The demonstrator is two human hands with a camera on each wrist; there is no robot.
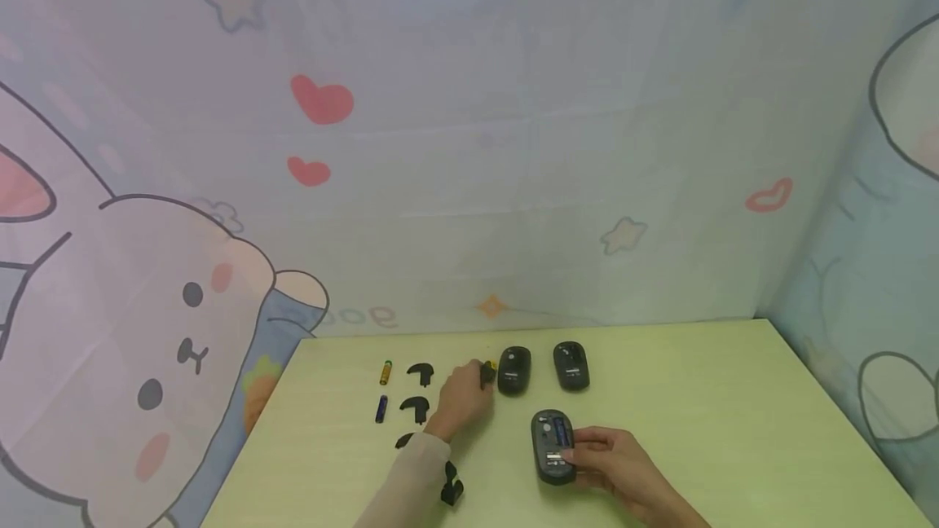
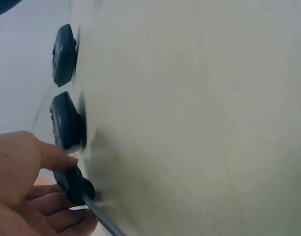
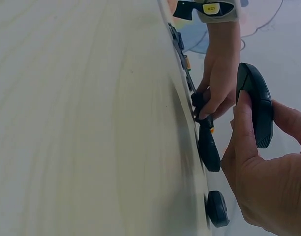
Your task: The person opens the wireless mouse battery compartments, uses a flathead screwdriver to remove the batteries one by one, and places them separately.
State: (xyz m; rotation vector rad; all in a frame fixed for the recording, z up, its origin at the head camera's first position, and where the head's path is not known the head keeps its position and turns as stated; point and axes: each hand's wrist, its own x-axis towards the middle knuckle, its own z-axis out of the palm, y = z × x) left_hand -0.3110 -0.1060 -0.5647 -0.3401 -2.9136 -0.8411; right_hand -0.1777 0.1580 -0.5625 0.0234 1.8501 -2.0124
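Observation:
My left hand [image 1: 465, 395] is at the back of the table, its thumb and fingers pinching the black handle of a screwdriver [image 2: 74, 184]. The metal shaft runs along close to the tabletop, and a bit of yellow shows at the handle's far end. At the front, my right hand [image 1: 616, 463] grips a black computer mouse [image 1: 552, 446] by its side, underside up. Its battery bay is uncovered, with a blue battery [image 1: 561, 432] inside. Just right of my left hand stands a second mouse [image 1: 514, 371], with a third mouse [image 1: 571, 366] beyond it.
On the left of the pale table [image 1: 734, 422] lie an orange battery [image 1: 385, 372] and a purple battery [image 1: 381, 409]. Several small black hooked pieces [image 1: 416, 407] are beside them, one partly behind my sleeve. A black piece [image 1: 451, 486] lies near the front. A printed cloth [image 1: 469, 210] hangs behind.

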